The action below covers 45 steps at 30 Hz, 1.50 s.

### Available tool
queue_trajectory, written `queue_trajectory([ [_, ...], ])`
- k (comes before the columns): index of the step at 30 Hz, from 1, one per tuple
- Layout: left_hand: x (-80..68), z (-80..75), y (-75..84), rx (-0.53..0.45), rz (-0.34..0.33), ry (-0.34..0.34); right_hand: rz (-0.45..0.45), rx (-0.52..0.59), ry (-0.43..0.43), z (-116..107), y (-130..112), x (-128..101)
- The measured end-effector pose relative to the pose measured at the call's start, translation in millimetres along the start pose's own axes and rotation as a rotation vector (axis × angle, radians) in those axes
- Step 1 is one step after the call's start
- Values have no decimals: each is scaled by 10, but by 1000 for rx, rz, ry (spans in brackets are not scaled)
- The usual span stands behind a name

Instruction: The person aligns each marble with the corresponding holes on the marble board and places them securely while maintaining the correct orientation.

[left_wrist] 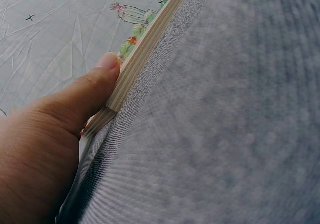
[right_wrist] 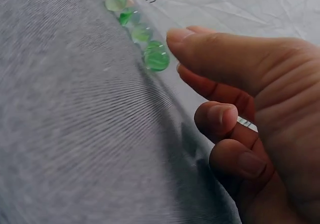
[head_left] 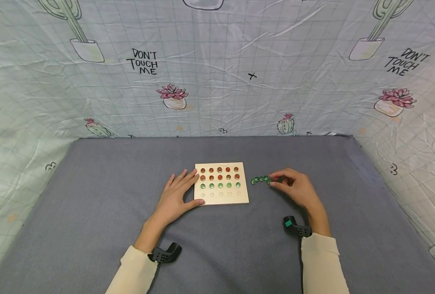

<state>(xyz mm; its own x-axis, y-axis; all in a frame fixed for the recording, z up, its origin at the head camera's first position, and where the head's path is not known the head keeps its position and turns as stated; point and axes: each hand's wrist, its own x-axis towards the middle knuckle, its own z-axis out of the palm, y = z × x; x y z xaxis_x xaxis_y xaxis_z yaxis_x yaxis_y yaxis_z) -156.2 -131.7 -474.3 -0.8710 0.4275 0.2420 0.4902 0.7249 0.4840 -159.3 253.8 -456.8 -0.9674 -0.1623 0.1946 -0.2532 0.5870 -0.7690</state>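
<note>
Loose marbles (head_left: 261, 179) lie in a left-right row, between the board (head_left: 221, 199) and the nearer right hand (head_left: 294, 188); its fingertips narrow at the right end, pinching or not unclear. The left hand (head_left: 174, 199), spread wide, touches the board's left side.

Work surface: grey cloth (head_left: 92, 224), lightly creased. Behind it and at both sides — pale gridded curtain (head_left: 217, 102), wrinkled, printed with green cacti (head_left: 286, 125), pink succulents (head_left: 172, 93), small black crosses (head_left: 252, 76) and lettering (head_left: 144, 62) — "DON'T TOUCH ME", legible twice.
</note>
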Motion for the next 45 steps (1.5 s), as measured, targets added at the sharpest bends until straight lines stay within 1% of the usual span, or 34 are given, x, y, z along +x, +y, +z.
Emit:
queue_trajectory([
  [5, 0, 0, -9, 6, -2, -6, 6, -51, -17, 42, 26, 13],
  [10, 4, -2, -16, 11, 0, -10, 0, -89, -13, 66, 26, 24],
  [17, 4, -2, -21, 13, -1, -15, 12, -86, -25, 71, 27, 31],
  [26, -3, -1, -22, 14, 0, -17, 52, -81, -52, 63, 16, 24],
  [37, -2, 2, -11, 13, 14, 8, 59, -72, -77, 58, -6, 37],
  [45, -5, 8, -24, 12, 4, -9, 78, -84, -90, 53, -13, 31],
])
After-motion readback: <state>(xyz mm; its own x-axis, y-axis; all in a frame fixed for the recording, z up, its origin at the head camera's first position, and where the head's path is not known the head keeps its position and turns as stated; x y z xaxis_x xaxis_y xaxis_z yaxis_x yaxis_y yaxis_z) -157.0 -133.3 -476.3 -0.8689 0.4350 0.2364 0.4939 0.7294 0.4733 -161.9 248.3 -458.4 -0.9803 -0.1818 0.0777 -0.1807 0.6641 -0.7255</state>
